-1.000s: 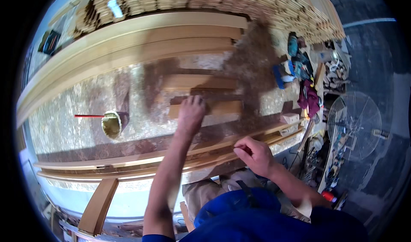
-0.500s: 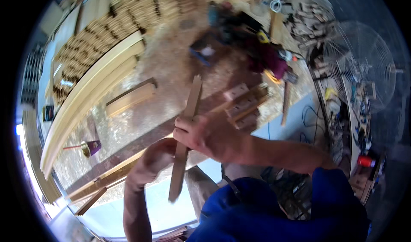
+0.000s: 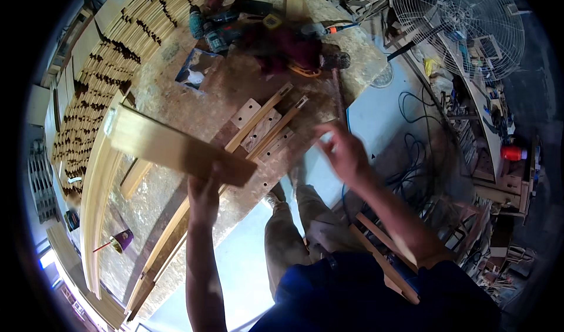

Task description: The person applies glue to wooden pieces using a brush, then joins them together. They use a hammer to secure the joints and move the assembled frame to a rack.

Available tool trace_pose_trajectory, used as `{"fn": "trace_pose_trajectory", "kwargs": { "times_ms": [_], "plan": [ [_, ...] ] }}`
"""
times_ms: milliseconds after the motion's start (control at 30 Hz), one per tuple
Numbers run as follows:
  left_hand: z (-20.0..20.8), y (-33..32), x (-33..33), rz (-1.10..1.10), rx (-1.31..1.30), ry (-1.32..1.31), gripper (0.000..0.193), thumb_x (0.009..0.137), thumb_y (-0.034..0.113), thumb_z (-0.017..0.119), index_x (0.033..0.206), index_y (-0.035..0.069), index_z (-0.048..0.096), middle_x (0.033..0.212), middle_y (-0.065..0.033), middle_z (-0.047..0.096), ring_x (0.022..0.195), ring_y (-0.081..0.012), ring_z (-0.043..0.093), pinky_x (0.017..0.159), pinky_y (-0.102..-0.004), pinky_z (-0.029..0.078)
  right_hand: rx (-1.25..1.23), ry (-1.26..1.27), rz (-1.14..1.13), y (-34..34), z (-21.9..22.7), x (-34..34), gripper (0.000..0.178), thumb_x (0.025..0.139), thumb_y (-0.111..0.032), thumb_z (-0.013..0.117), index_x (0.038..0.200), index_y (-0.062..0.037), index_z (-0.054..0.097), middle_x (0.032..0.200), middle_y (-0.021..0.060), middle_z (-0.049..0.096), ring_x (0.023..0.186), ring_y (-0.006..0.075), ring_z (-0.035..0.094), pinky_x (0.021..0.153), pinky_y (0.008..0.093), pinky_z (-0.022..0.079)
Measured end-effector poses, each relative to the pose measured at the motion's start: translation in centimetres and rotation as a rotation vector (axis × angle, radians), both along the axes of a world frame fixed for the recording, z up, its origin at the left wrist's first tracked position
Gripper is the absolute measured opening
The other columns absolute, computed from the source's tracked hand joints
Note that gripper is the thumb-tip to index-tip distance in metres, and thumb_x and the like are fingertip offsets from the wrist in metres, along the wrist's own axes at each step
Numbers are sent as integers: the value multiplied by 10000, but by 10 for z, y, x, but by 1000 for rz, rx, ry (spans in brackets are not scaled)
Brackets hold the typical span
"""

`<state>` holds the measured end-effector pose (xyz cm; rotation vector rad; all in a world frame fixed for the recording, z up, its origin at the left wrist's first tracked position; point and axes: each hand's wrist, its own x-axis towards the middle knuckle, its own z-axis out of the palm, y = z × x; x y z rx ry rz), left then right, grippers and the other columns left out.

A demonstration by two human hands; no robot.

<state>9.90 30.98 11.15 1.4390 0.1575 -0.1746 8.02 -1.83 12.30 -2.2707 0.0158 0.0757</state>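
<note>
My left hand (image 3: pixel 204 196) grips a flat wooden board (image 3: pixel 170 144) near its right end, holding it raised above the workbench (image 3: pixel 161 209). The board stretches up and to the left, over the pale curved wooden strips (image 3: pixel 97 197). To the right, past the bench edge, my right hand (image 3: pixel 346 156) hangs in the air with loosely bent, parted fingers and nothing visible in them. Between the hands, two long slotted wooden rails (image 3: pixel 258 118) lie across drilled wooden blocks (image 3: pixel 245 112) on the bench.
A hammer (image 3: pixel 336 62), a dark red cloth (image 3: pixel 264 44) and cordless drills (image 3: pixel 214 37) lie at the far side. A purple cup (image 3: pixel 123 240) with a brush stands at left, near stacked wood strips (image 3: pixel 106 79). At right are a fan (image 3: pixel 455 21) and floor cables (image 3: pixel 414 147).
My hands have parted: the right let go of the wood and moved right. The piece in my left hand has swung to lie crosswise, broad face showing. The view has shifted.
</note>
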Motion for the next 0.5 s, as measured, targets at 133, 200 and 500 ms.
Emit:
{"fn": "trace_pose_trajectory", "kwargs": {
  "times_ms": [133, 200, 500],
  "plan": [
    [1, -42, 49, -42, 274, -78, 367, 976, 171, 798, 1243, -54, 685, 1139, -92, 742, 1024, -169, 697, 936, -326, 566, -516, -101, -204, -116, -130, 21, 499, 940, -283, 759, 1262, 16, 522, 1087, 287, 680, 924, 481, 701, 831, 538, 583],
    [-20, -90, 74, -14, 149, -95, 362, 964, 148, 807, 1238, -54, 685, 1139, -90, 741, 1026, -161, 697, 933, -318, 567, -482, 55, -328, -157, -177, 43, 581, 910, -311, 771, 1283, 36, 492, 1065, 299, 683, 923, 511, 690, 866, 558, 576],
    [-72, -163, 111, -29, 241, -244, 299, 954, 93, 792, 1204, -50, 710, 1151, -82, 743, 1056, -149, 679, 932, -323, 540, 555, 388, -479, -183, -122, -15, 314, 947, -269, 754, 988, -30, 554, 761, 45, 569, 660, 158, 597, 616, 355, 485]
  ]
}}
